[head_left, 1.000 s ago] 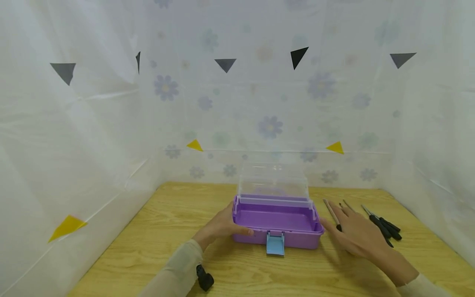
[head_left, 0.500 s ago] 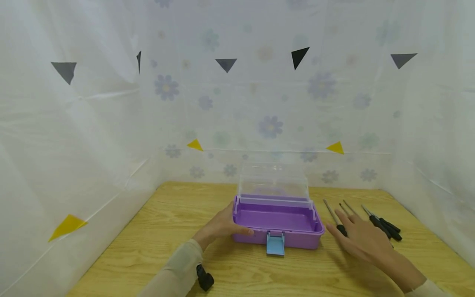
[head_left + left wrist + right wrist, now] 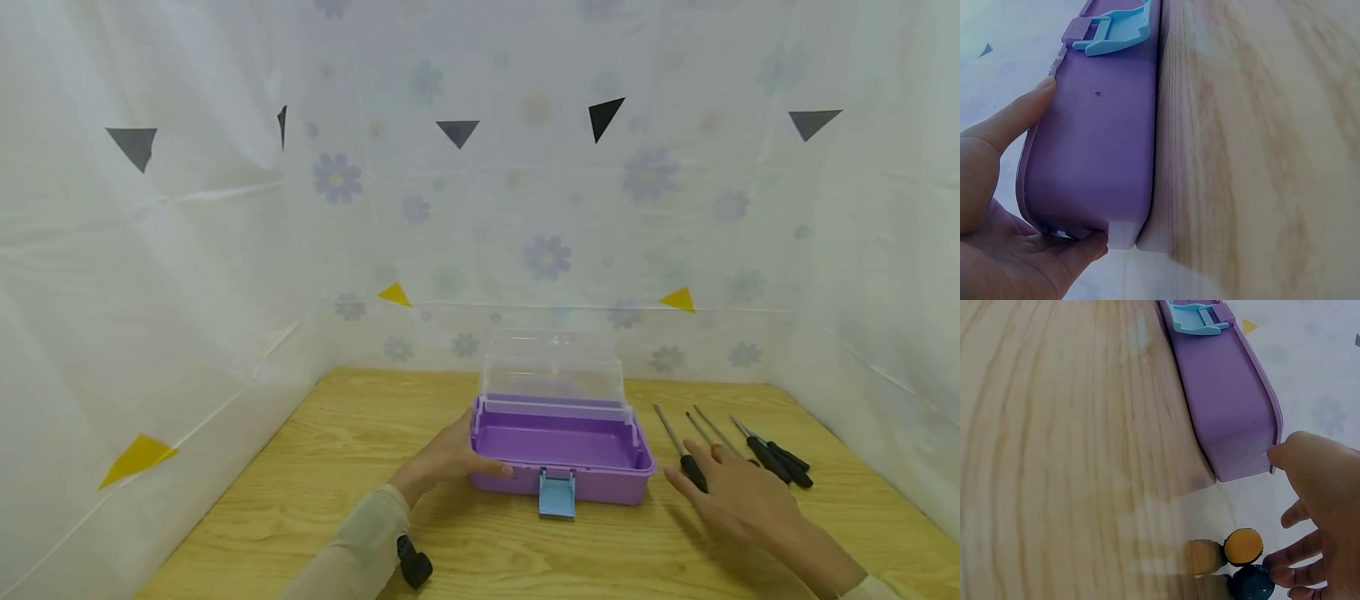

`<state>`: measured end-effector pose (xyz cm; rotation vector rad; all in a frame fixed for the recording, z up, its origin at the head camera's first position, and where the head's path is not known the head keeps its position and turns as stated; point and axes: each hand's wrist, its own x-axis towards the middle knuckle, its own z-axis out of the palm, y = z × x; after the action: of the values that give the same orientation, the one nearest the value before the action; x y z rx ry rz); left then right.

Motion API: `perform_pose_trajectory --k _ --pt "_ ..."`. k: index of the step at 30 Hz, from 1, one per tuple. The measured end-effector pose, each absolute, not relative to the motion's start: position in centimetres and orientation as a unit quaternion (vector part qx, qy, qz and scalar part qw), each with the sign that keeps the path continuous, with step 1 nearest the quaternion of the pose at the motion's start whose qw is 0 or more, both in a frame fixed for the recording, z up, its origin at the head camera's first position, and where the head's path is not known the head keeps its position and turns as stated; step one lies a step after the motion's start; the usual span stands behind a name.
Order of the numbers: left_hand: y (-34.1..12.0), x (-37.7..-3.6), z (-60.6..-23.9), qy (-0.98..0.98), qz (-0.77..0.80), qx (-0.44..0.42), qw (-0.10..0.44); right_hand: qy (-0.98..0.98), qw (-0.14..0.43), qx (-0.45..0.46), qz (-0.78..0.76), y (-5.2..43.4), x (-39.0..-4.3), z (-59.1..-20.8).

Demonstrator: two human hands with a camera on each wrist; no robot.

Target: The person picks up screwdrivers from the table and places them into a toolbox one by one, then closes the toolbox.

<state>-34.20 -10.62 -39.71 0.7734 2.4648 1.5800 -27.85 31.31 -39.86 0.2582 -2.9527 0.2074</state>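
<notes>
A purple plastic toolbox (image 3: 611, 487) stands on the table, its clear lid (image 3: 553, 362) tipped back and its light-blue latch (image 3: 557, 496) hanging down in front. My left hand (image 3: 448, 454) grips the box's left end, thumb on the front rim and fingers round the end wall (image 3: 1129, 234). To the right of the box, my right hand (image 3: 742, 500) hovers with loosely bent fingers over several screwdrivers. Nearest its thumb lies a black-handled screwdriver (image 3: 693, 473). In the right wrist view, the fingertips reach beside an orange handle end (image 3: 1243, 546) and a black handle end (image 3: 1252, 582).
More black-handled screwdrivers (image 3: 787, 462) lie in a group farther right. The wooden table (image 3: 360, 417) is bounded by white plastic sheeting (image 3: 225, 250) at the back and sides. A small black device (image 3: 414, 562) is attached at the left wrist.
My right hand has moved away from the box's right end, rightward and nearer to me, uncovering more of the screwdrivers. The left hand and the box have stayed in place.
</notes>
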Motion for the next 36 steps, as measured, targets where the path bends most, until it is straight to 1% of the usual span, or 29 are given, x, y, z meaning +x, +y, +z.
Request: perform_pose_trajectory --k 6,12,16,22,28,36 --pt "-10.6 -34.2 -39.8 0.811 0.524 0.254 0.059 -0.989 0.107 0.097 0.029 31.4 -27.8 -40.5" --pt "-10.5 -34.1 -39.9 0.813 0.522 0.25 0.06 -0.98 0.142 0.134 -0.032 31.6 -27.8 -41.1" --pt "-10.4 -34.0 -39.9 0.81 0.524 0.255 0.062 -0.975 0.154 0.149 -0.066 31.7 -27.9 -41.3" --pt "-10.5 -34.0 -39.9 0.81 0.525 0.255 0.06 -0.97 0.156 0.162 -0.09 31.7 -28.2 -41.3" --pt "-10.6 -34.1 -39.6 0.807 0.528 0.258 0.055 -0.968 0.159 0.178 -0.079 31.4 -28.3 -40.9" --pt "-10.6 -34.0 -39.6 0.81 0.525 0.253 0.059 -0.985 0.121 0.122 -0.03 30.9 -28.1 -40.7"
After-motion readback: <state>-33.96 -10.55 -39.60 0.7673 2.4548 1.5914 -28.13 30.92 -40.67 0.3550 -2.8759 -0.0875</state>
